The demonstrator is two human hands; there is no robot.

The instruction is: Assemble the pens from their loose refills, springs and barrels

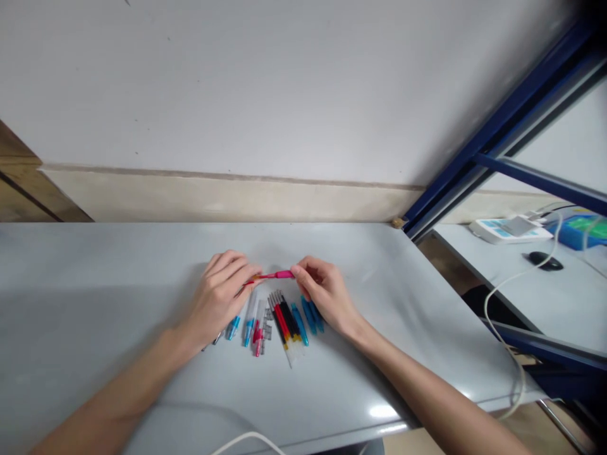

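My right hand (322, 287) pinches the end of a pink pen barrel (284, 274). A thin red refill (265, 276) runs from the barrel's left end to the fingertips of my left hand (225, 284), which is closed on it. Below and between the hands lie several refills (283, 319) with red and black ink. Beside them are blue barrels (300, 324), partly under my right hand, clear barrels with blue tips (250, 322), and small pink parts (257, 338) next to clear grey clips (267, 322).
The grey table (118, 272) meets a wall at the back. On the right stands a blue metal frame (474, 158); past it, a second table holds a white device (515, 227) and a black mouse (545, 260). A white cable (493, 297) hangs at the right.
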